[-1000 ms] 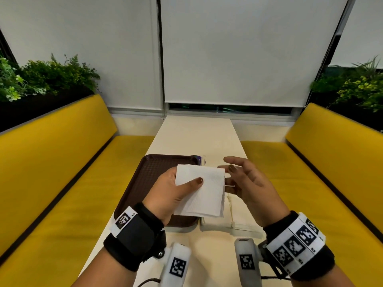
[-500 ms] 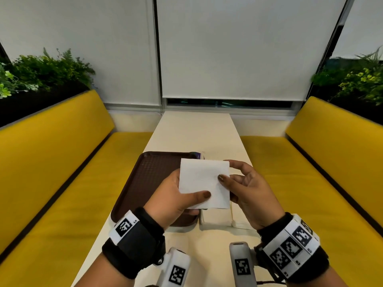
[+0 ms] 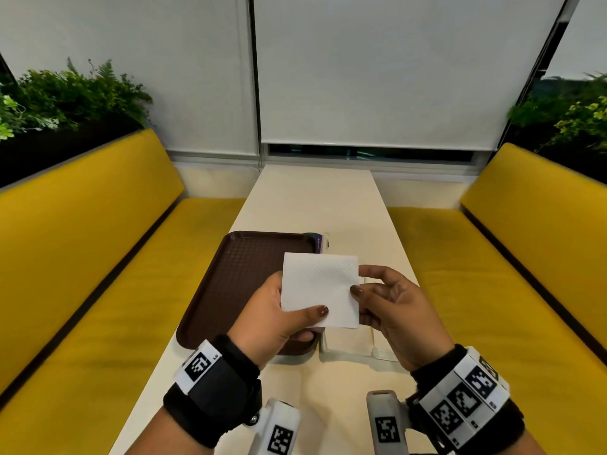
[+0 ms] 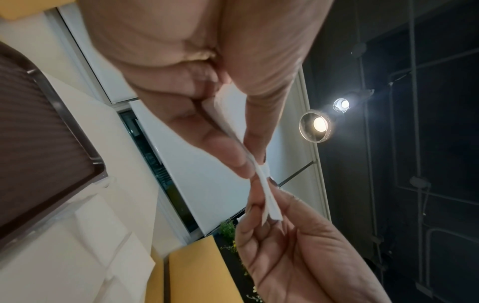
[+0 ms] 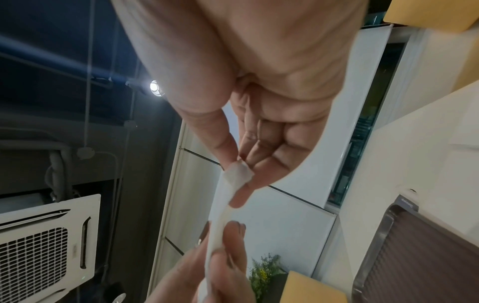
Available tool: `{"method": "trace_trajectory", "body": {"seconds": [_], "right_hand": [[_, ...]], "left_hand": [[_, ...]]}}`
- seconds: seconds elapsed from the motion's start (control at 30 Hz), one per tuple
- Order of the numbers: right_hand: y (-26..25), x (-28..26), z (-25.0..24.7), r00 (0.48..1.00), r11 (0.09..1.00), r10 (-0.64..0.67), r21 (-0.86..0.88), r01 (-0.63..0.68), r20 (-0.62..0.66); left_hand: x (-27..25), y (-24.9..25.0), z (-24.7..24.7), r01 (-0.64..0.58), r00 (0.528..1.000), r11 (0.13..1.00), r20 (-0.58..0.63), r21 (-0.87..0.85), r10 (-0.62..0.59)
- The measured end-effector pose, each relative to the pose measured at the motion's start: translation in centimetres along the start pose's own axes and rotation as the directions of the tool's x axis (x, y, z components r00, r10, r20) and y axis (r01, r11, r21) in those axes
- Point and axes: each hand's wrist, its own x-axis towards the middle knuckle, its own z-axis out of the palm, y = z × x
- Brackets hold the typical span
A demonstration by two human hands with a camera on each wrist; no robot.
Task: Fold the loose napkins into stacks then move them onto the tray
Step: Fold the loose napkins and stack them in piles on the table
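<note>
- Napkin point(image 3: 320, 289), head view: a folded white square held in the air above the brown tray point(image 3: 243, 274) and table point(image 3: 315, 198); left hand point(image 3: 272, 318) pinches its lower left edge, right hand point(image 3: 394, 310) its right edge. More napkins point(image 3: 348, 343) lie beside the tray.
- Left wrist view: napkin edge-on, layers visible, clamped between thumb and fingers point(image 4: 228, 151).
- Right wrist view: napkin corner pinched at the fingertips point(image 5: 241, 188); ceiling air-conditioner unit point(image 5: 46, 242) shows only here.
</note>
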Motion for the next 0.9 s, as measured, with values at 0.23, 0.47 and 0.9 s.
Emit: {"method": "trace_trajectory", "body": {"seconds": [0.23, 0.47, 0.9], "right_hand": [[0.4, 0.1, 0.8, 0.999, 0.999, 0.039, -0.033, -0.038, 0.033], [0.8, -0.5, 0.5, 0.995, 0.992, 0.041, -0.121, -0.030, 0.089], [0.3, -0.8, 0.6, 0.995, 0.982, -0.043, -0.180, 0.059, 0.092]], "left_hand": [[-0.1, -0.6, 0.1, 0.013, 0.998, 0.998, 0.054, 0.055, -0.016], [0.7, 0.4, 0.1, -0.059, 0.994, 0.998, -0.096, -0.030, 0.056], [-0.1, 0.4, 0.9, -0.066, 0.998, 0.994, 0.019, 0.089, 0.065]]}}
